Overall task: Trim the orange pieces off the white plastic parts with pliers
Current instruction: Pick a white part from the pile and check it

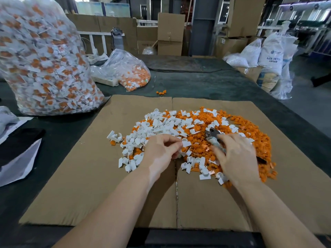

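A heap of white plastic parts (pixel 157 127) and cut orange pieces (pixel 250 133) lies on a flat cardboard sheet (pixel 89 176). My left hand (pixel 161 151) pinches a small white part (pixel 186 144) between thumb and fingers over the heap's near edge. My right hand (pixel 236 154) grips the pliers (pixel 212 134), whose metal jaws point up and left, a short way right of the white part. The pliers' handles are mostly hidden under my fingers.
A tall clear bag (pixel 41 65) full of untrimmed white-and-orange parts stands at the left. A smaller bag (pixel 132 74) lies behind the cardboard, with a few loose orange bits (pixel 160 92) nearby. Cardboard boxes (pixel 170 33) and white sacks (pixel 272 52) stand beyond the dark table (pixel 197 81).
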A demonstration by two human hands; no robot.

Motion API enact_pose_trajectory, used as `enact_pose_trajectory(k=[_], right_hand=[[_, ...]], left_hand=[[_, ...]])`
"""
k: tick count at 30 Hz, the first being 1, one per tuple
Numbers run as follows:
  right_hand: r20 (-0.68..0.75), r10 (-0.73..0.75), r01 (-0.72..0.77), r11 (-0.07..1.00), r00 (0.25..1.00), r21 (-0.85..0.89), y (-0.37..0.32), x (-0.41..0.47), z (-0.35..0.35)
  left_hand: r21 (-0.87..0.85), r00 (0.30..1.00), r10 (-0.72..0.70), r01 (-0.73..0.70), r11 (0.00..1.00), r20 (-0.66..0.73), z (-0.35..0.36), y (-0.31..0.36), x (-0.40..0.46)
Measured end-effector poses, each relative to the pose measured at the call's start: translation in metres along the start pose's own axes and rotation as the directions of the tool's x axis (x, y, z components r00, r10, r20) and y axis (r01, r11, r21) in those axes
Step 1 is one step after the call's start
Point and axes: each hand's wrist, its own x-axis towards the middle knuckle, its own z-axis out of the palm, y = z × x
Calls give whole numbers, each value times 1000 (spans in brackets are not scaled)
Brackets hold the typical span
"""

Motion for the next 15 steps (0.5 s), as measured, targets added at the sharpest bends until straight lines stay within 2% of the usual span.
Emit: enact_pose_trajectory(k=[3,5,8,11,15], right_hand=[[-65,-206,216,930,976,296,-23,-8,-4],[-63,-293,296,888,954,353,-34,-13,-3],[-82,-302,310,868,950,388,-41,-17,-1],[-84,-276,286,872,957,398,-39,-19,1],[-60,-244,247,882,968,402,-35,-19,1]], left_hand=[[37,999,29,-29,999,13,2,2,0],[67,998,46,-48,997,34,3,3,-2],[101,998,59,-60,993,9,0,3,-4],[159,978,82,-52,986,-191,-23,0,3],[264,862,91,51,963,-499,-77,-8,19]])
